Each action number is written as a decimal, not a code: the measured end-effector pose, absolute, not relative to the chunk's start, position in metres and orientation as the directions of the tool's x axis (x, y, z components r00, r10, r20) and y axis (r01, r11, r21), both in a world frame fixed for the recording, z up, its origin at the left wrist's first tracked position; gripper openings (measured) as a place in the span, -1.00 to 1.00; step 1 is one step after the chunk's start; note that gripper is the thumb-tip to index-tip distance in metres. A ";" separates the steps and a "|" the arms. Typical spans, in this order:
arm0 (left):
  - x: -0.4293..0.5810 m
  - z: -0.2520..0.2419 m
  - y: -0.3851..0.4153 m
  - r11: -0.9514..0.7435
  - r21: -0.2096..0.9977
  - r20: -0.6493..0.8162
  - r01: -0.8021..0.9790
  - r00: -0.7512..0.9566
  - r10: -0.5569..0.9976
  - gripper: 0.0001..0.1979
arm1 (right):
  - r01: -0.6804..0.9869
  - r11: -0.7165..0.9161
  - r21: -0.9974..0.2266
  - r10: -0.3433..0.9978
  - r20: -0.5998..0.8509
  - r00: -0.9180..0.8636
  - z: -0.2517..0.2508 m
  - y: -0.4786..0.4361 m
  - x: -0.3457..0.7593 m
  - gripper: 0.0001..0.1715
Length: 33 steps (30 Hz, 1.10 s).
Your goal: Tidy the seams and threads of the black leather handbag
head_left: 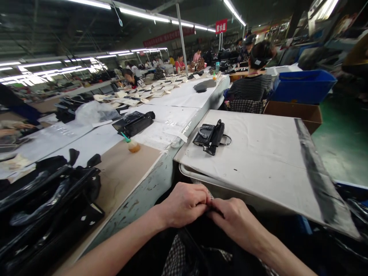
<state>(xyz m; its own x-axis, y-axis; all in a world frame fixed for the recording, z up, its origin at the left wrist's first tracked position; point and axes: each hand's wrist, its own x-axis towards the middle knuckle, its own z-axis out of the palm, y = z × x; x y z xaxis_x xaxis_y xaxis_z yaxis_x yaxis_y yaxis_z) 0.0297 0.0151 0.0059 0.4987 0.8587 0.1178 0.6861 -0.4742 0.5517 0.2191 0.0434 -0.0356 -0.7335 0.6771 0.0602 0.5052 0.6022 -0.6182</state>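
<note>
My left hand (185, 205) and my right hand (234, 218) meet over my lap, fingers closed and fingertips nearly touching. What they pinch is mostly covered by the fingers; dark material shows just below, and its kind is unclear. Black-and-white checked cloth (175, 255) lies lower down, under my forearms. Beyond my hands, a small black handbag (211, 136) with plastic-wrapped handles rests on a white-covered board (258, 161). Neither hand touches it.
Black bags (51, 199) are piled on the long table at left. Near them stand a glue bottle (133, 145) with a green nozzle and another black bag (133, 122). A co-worker in a striped top (250, 86) sits ahead, beside a blue bin (304, 86) above a cardboard box (293, 113).
</note>
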 end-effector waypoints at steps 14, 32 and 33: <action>0.029 0.025 -0.008 -0.070 0.432 -0.043 0.899 0.098 0.994 -0.54 | 0.461 0.507 -0.729 0.721 0.065 -0.690 -0.049 0.047 0.221 -0.52; 0.018 0.002 0.011 -0.598 0.240 0.363 0.765 0.500 0.786 -0.87 | 0.456 0.559 -0.692 0.718 0.128 -0.685 -0.052 0.044 0.219 -0.56; 0.019 0.001 0.012 -0.601 0.245 0.369 0.761 0.500 0.783 -0.86 | 0.459 0.557 -0.692 0.718 0.124 -0.685 -0.053 0.045 0.220 -0.57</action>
